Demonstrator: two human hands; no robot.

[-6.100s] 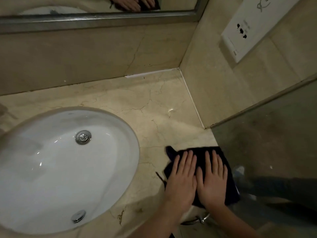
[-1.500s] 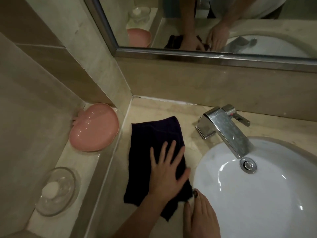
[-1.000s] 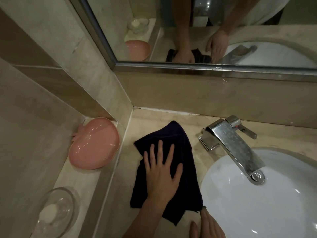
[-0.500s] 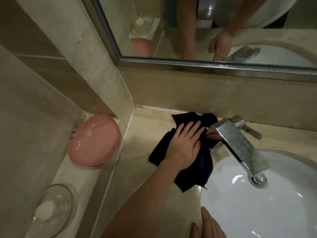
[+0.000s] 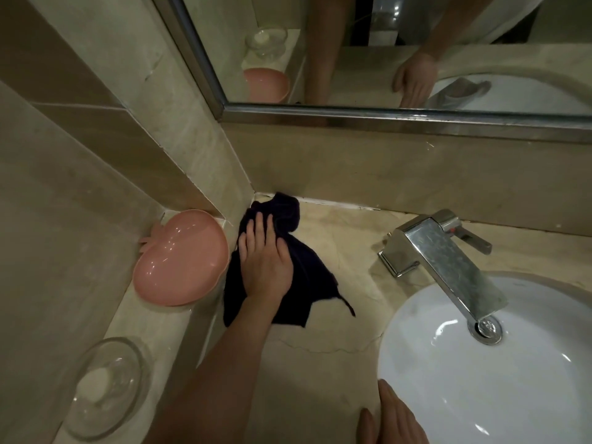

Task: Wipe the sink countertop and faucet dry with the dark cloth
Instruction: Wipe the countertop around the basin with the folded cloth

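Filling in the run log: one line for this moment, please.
left hand flat on dark cloth | back-left countertop corner | right hand at sink rim

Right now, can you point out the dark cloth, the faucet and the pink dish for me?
dark cloth (image 5: 307, 277): head view, bare fabric right of the hand.
faucet (image 5: 455, 270): head view, flat top of the spout.
pink dish (image 5: 179, 261): head view, middle of the bowl.

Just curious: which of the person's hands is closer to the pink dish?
The left. The left hand presses the cloth right beside the pink dish; the right hand rests far off at the basin's near edge.
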